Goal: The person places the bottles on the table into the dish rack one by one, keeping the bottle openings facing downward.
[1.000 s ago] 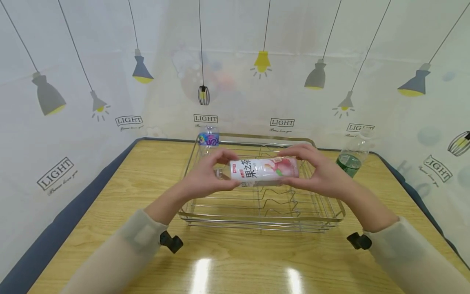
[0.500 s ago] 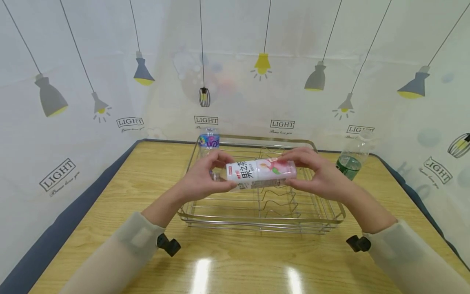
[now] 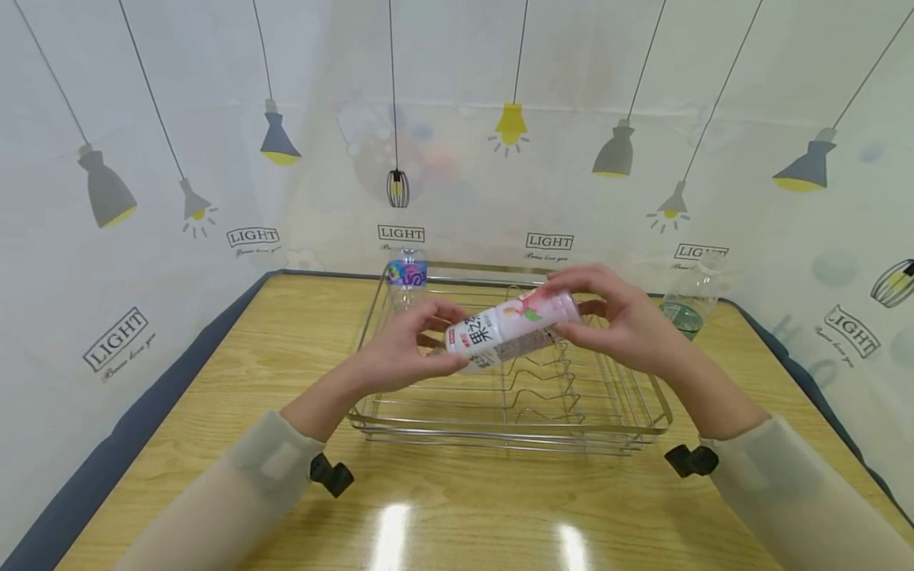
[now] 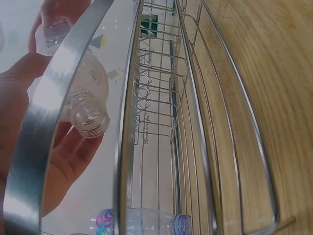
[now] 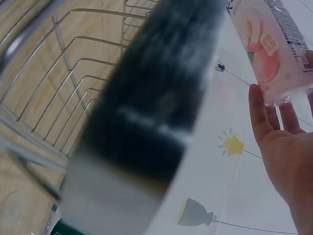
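Observation:
A clear plastic bottle [image 3: 510,325] with a white and pink peach label lies on its side in the air over the wire rack. My left hand [image 3: 400,345] holds its neck end between thumb and fingers. Its base end is gripped by my right hand [image 3: 617,321], and the base sits a little higher than the neck. In the left wrist view the bottle mouth [image 4: 90,120] shows bare threads without a cap. Peach artwork on the label [image 5: 266,49] is plain in the right wrist view.
The metal wire rack [image 3: 510,426] stands on the wooden table [image 3: 286,341]. At its back left corner is a bottle with a blue and purple label [image 3: 407,274]. A green-labelled bottle [image 3: 689,309] leans or stands at the right. A printed curtain [image 3: 457,119] encloses the back.
The peach bottle has tilted, its base end rising with my right hand and its neck end dropping slightly. Both hands keep their hold. The rack and other bottles stay put.

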Available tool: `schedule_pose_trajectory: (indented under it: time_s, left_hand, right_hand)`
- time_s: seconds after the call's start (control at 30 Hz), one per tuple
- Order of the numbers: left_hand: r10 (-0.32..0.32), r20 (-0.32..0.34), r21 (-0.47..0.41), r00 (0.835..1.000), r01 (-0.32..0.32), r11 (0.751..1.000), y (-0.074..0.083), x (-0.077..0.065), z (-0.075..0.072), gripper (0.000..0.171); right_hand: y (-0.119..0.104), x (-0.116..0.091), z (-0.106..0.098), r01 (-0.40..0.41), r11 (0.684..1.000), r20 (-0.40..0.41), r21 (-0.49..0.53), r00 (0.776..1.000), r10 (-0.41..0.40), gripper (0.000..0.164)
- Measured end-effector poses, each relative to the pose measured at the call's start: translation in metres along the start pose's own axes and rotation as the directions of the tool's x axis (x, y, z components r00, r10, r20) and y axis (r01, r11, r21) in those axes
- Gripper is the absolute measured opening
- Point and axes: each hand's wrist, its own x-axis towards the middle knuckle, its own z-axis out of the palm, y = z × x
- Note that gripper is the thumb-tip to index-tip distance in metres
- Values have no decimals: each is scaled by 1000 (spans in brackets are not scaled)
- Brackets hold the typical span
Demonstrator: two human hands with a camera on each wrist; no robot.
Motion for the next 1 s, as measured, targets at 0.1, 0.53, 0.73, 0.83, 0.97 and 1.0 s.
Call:
schedule_pose_trajectory:
  time_s: [0.1,0.53,0.73,0.83,0.97,1.0]
  left_hand:
    - [36,1,56,999,-36,998,3,2,2,62]
    - [85,45,100,995,-89,991,13,12,10,77]
    - [46,56,25,997,-47,999,14,10,12,80]
    - [29,51,-1,998,-29,1000,15,9,13,82]
    - [14,17,-17,1000,-14,1000,15,8,14,85]
    - [8,9,-25,1000,-7,1000,15,8,14,86]
  right_hand:
    - [-2,6,1,0,1000,-11,-6,1000,0,50]
    - [-10,30,5,-128,991,-15,28,992,128,53]
    - [-14,38,8,-178,983,-25,34,984,179,54]
    - [-15,40,8,-211,975,-26,68,977,213,60]
    - [-15,39,9,-233,965,-35,121,970,239,68]
    - [-14,39,10,-235,963,-36,130,970,241,70]
